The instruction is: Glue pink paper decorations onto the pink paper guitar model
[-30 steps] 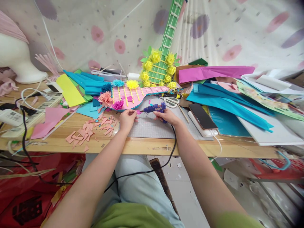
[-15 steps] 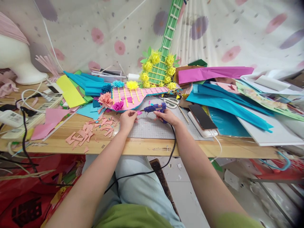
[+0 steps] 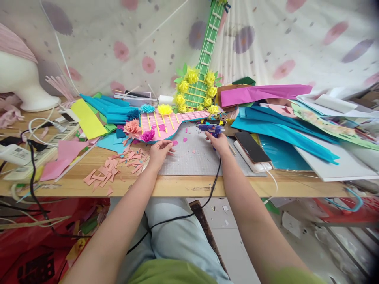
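My left hand (image 3: 160, 153) is closed, thumb and fingertips pinching a small magenta paper petal (image 3: 175, 143) just in front of a pink paper guitar (image 3: 168, 125). Yellow strips and pink, purple, blue and yellow paper flowers decorate the guitar's body. My right hand (image 3: 218, 142) grips a dark blue hot glue gun (image 3: 211, 129) over the right part of the grey cutting mat (image 3: 189, 165). The gun's nozzle points left. Another loose magenta petal (image 3: 185, 139) lies on the mat between my hands.
A green paper guitar (image 3: 199, 85) with yellow flowers leans against the curtain behind. Pink paper scraps (image 3: 105, 173) lie left of the mat. A phone (image 3: 252, 146) rests on a white power bank at right, beside blue paper sheets (image 3: 284, 130). The glue gun's black cord (image 3: 214, 185) drops over the table edge.
My right hand has drawn the glue gun to the right and slightly up, away from my left hand. The left hand still pinches its petal in nearly the same place.
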Demonstrator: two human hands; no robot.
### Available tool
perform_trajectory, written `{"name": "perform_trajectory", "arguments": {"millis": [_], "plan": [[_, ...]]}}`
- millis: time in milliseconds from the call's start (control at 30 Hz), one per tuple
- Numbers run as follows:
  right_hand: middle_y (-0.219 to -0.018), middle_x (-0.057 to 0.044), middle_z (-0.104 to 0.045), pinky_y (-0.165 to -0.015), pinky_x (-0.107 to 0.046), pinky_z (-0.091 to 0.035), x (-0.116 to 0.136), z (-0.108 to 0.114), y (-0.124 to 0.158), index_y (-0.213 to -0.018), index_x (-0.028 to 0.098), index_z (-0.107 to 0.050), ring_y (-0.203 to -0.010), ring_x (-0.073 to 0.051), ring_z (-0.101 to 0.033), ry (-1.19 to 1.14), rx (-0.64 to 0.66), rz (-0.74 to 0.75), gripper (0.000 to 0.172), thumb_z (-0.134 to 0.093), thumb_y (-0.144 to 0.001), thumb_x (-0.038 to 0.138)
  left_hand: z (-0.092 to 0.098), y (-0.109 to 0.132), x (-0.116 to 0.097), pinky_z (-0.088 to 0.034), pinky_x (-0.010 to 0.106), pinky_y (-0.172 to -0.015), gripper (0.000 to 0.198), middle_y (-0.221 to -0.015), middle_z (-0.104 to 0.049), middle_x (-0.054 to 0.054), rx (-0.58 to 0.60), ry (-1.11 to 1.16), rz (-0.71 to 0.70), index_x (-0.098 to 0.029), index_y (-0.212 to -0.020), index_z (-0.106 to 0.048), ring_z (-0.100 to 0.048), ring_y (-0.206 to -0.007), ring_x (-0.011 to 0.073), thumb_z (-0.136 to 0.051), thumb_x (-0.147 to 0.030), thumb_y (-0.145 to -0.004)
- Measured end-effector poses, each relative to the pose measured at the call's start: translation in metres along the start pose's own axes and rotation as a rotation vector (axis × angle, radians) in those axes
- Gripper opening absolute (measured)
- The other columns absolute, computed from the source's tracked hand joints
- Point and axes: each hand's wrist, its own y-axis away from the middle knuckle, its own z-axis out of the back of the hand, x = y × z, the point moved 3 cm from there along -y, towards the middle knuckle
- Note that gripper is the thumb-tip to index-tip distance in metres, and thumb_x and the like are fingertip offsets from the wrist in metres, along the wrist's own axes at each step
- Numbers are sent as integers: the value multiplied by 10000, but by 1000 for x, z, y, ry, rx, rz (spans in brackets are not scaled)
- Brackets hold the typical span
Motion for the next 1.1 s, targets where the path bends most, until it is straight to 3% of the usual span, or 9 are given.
{"name": "perform_trajectory", "arguments": {"millis": [167,300,400,567,633,700,800,867,1100], "plan": [[-658,-64,-632,-629,-315,-423,-8,-6,-3,-716,185,-623,-663,-217,-588,196,31,-30,456,-630,-645,635,0,2,-3,-478,229,-458,302,-646,-650,3,4,29,-18,-157,-702,-601,-594,-498,114,-771,-353,-547],[-858,-84,-663,-729,-339,-444,-1,-2,2,-941,193,-614,-820,-244,-612,177,-27,3,550,-671,-612,629,3,2,-4,-458,211,-423,337,-635,-615,-23,-26,55,-42,-168,-712,-589,-567,-482,98,-778,-379,-529],[-962,-104,-642,-805,-372,-445,13,12,8,-1091,183,-539,-893,-248,-598,119,-205,83,618,-638,-666,620,7,0,-4,-433,194,-401,325,-640,-605,-33,-73,73,-67,-177,-719,-590,-533,-473,80,-777,-367,-533],[-1078,-150,-544,-891,-436,-420,47,30,28,-1109,164,-500,-1042,-259,-525,143,-638,386,461,-490,-825,527,4,-3,-9,-319,149,-339,254,-570,-522,-73,-180,199,-86,-171,-707,-606,-379,-410,27,-774,-278,-550],[-1020,-119,-553,-870,-417,-434,60,17,37,-1025,188,-528,-992,-233,-536,48,-585,485,377,-505,-825,506,-5,-3,-14,-249,136,-318,242,-562,-506,-84,-222,308,-33,-166,-696,-594,-316,-384,5,-776,-233,-551],[-893,-65,-568,-806,-365,-457,69,-9,43,-912,197,-535,-855,-180,-554,-150,-354,498,298,-516,-819,479,-18,-3,-19,-206,128,-313,239,-534,-472,-96,-219,437,32,-165,-691,-577,-280,-363,-6,-777,-202,-564],[-809,-13,-587,-715,-299,-466,77,-57,51,-859,193,-537,-725,-129,-550,-469,142,278,336,-634,-713,479,-41,-4,-26,-179,118,-311,231,-450,-330,-123,-165,604,140,-167,-669,-558,-226,-334,-8,-778,-180,-600],[-809,-1,-601,-694,-266,-461,82,-78,57,-840,189,-550,-723,-112,-556,-620,319,130,343,-675,-663,455,-53,-5,-27,-169,111,-308,215,-444,-307,-123,-134,683,183,-162,-663,-554,-218,-329,-12,-767,-166,-633],[-733,36,-581,-481,-181,-395,94,-93,67,-784,190,-558,-572,-65,-493,-919,242,-171,220,-684,-638,295,-61,-12,-18,-176,94,-310,187,-454,-340,-110,-128,796,223,-144,-645,-534,-244,-320,-25,-706,-136,-717]]}}
